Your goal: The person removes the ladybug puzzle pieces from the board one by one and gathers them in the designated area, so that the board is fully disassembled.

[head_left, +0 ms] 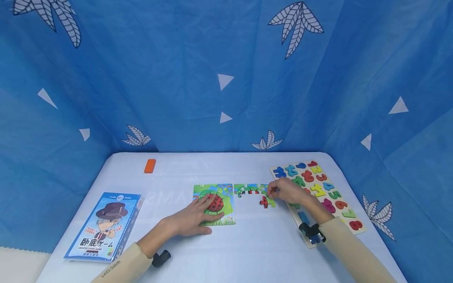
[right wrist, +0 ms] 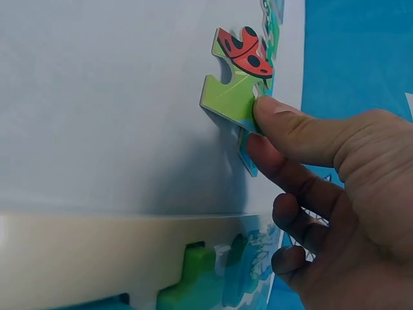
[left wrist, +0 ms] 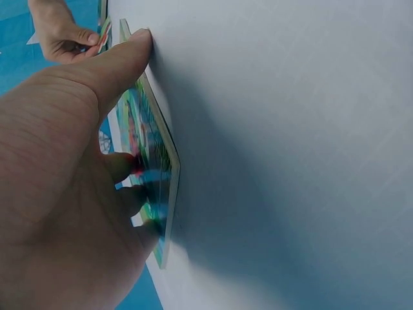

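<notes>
My left hand (head_left: 191,218) rests with spread fingers on a square ladybug picture board (head_left: 226,216); its thumb lies by the near edge in the left wrist view. My right hand (head_left: 290,191) pinches a jigsaw piece (right wrist: 235,97) between thumb and forefinger. That piece is green with part of a red, black-spotted ladybug, and it is tilted off the table in the right wrist view. Just beyond it, a row of jigsaw pieces (head_left: 252,188) lies along the top right of the board. My right fingers partly cover the row's right end.
A wooden number board (head_left: 332,204) with coloured digits lies under and beside my right forearm. At the left is a boxed card game (head_left: 102,228). An orange block (head_left: 150,166) sits toward the back. Blue cloth (head_left: 198,78) hangs behind the white table (head_left: 247,251).
</notes>
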A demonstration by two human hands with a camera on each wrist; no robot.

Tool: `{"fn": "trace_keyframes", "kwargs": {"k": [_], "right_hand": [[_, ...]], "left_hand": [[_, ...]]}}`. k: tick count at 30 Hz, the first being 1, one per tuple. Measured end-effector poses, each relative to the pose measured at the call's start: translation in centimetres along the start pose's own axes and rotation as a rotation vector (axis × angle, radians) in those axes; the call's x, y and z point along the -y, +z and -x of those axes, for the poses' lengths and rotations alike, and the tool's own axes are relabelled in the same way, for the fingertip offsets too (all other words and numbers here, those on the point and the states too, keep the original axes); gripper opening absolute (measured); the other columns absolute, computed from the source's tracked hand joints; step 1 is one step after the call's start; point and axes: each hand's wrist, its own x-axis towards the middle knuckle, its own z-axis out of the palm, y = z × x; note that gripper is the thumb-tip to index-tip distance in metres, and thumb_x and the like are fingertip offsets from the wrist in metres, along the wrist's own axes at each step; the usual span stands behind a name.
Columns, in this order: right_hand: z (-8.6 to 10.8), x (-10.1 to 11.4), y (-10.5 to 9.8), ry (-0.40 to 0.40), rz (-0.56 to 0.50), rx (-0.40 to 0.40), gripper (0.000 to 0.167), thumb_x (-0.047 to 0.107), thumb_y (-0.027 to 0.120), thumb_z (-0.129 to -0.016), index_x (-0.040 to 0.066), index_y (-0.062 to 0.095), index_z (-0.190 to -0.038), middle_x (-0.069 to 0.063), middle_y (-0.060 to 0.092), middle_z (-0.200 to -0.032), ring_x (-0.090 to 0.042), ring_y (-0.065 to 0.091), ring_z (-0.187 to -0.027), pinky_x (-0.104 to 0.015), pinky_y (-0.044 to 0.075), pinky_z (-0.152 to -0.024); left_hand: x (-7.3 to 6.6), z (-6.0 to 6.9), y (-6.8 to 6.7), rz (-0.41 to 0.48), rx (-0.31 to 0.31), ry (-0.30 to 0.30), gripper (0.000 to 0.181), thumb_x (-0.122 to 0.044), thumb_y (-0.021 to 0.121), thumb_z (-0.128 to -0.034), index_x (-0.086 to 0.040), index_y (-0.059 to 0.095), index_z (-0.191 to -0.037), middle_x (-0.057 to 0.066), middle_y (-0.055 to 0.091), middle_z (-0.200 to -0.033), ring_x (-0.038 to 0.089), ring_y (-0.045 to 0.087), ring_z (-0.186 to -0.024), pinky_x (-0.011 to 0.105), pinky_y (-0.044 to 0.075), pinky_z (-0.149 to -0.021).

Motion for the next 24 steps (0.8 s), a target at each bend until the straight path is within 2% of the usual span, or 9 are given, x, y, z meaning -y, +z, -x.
{"fn": "trace_keyframes", "kwargs": {"k": [4,12,24], "right_hand": [[0.0,0.1,0.3,0.026,0.029,-0.016,0.002,0.021,0.075,-0.092,0.020,0.074,-0.090,0.013,0.066,-0.086,-0.015,0.056,-0.086,-0.034,0.047,-0.080],[0.3,1.0,1.0,0.118,0.144,-0.065,0.006,0.022,0.077,-0.091,0.026,0.072,-0.090,0.009,0.061,-0.086,-0.018,0.051,-0.091,-0.035,0.046,-0.081],[0.6,2.0,1.3,0.121,0.249,-0.096,0.008,0.023,0.079,-0.089,0.022,0.071,-0.087,0.008,0.061,-0.083,-0.019,0.049,-0.090,-0.035,0.046,-0.079]], "left_hand": [[0.0,-0.1,0.0,0.001,0.006,-0.008,0.059,-0.045,0.061,-0.0986,-0.037,0.041,-0.154,0.019,0.011,-0.167,0.042,0.003,-0.154,0.064,0.012,-0.119],[0.0,0.0,0.2,-0.011,0.006,-0.019,0.059,-0.048,0.060,-0.0985,-0.039,0.041,-0.153,0.017,0.009,-0.168,0.039,0.002,-0.155,0.062,0.011,-0.120],[0.1,0.0,0.2,-0.009,0.002,-0.019,0.059,-0.048,0.059,-0.0986,-0.040,0.039,-0.154,0.016,0.009,-0.168,0.039,0.002,-0.155,0.062,0.011,-0.120]]}}
